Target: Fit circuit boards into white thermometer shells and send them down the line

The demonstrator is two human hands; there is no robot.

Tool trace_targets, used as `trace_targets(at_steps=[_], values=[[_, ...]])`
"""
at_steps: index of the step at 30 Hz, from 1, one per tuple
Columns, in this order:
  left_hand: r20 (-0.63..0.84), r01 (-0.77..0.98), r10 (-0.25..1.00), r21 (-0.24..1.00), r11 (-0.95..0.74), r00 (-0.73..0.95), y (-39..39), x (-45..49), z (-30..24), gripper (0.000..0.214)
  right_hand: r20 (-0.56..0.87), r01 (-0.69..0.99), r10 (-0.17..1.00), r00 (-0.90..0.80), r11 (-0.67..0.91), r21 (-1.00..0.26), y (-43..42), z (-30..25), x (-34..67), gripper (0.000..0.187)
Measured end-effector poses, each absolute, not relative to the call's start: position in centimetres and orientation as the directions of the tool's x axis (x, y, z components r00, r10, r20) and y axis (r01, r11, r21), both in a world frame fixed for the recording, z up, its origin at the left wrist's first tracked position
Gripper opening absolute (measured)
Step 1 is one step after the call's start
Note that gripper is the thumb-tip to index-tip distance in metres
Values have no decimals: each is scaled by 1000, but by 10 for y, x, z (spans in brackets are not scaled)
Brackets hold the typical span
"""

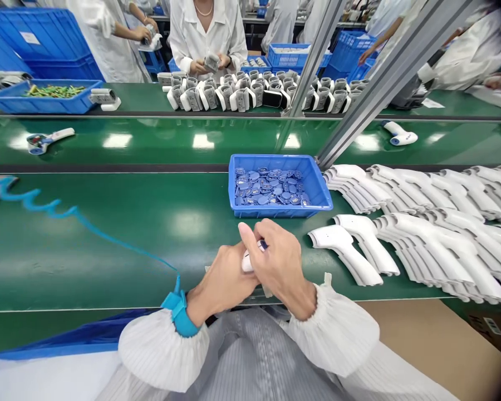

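Observation:
My left hand (221, 275) and my right hand (278, 262) meet above the green bench mat (121, 262), both closed around a small white plastic part (247, 262). A bit of dark blue (262, 244) shows at its top, and my fingers hide most of it. Just beyond my hands stands a blue plastic tray (275, 161) full of small, flat blue oval pieces (267, 186). To the right lie stacked rows of white thermometer-shaped plastic shells (426, 223), the nearest (344, 253) a short way from my right hand.
A blue wrist strap (177, 314) circles my left wrist, its coiled cord (67, 211) running left. Beyond a dark rail lies a green conveyor belt carrying white handheld thermometers (401, 133). Farther back, co-workers in white handle devices near rows of assembled units (242, 92) and blue crates (37, 47).

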State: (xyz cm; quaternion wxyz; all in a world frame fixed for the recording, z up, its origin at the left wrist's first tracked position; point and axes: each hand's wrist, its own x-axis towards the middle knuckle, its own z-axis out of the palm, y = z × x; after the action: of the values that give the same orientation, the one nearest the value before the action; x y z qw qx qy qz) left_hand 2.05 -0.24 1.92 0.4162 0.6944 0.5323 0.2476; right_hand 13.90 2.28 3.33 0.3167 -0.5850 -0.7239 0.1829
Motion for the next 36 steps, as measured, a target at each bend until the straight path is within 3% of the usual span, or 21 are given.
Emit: trace_targets(at_steps=[6,12,16,20,23,26,29,31,34,36], values=[[23,732,947,628,-262,320,0,25,8,23,452,740,871,-194,432,-515,27,29,146,50],[48,647,910,688,-328,411,-1,34,7,13,581,772,790,-195,489,-406,25,28,147,51],[40,764,939,569,-303,342,4,31,8,16,649,716,745,-155,537,-446,33,25,142,52],[45,570,922,774,-276,384,7,25,20,19,630,707,776,-37,466,-533,31,35,144,53],[61,462,904,844,-274,424,5,25,27,18,660,726,741,-123,520,-449,26,43,148,51],[42,610,896,719,-334,441,5,29,25,16,683,713,687,-249,607,-350,27,40,147,48],[-8,774,926,553,-310,377,8,27,20,13,709,687,672,-213,619,-380,37,33,140,49],[4,736,943,624,-262,332,10,23,19,14,705,670,696,-135,588,-452,43,30,135,51],[-5,518,964,844,-139,267,7,16,21,19,670,648,742,-30,525,-552,46,35,132,54],[-34,417,969,906,-73,243,4,13,24,26,631,644,776,28,469,-605,44,40,134,54]])
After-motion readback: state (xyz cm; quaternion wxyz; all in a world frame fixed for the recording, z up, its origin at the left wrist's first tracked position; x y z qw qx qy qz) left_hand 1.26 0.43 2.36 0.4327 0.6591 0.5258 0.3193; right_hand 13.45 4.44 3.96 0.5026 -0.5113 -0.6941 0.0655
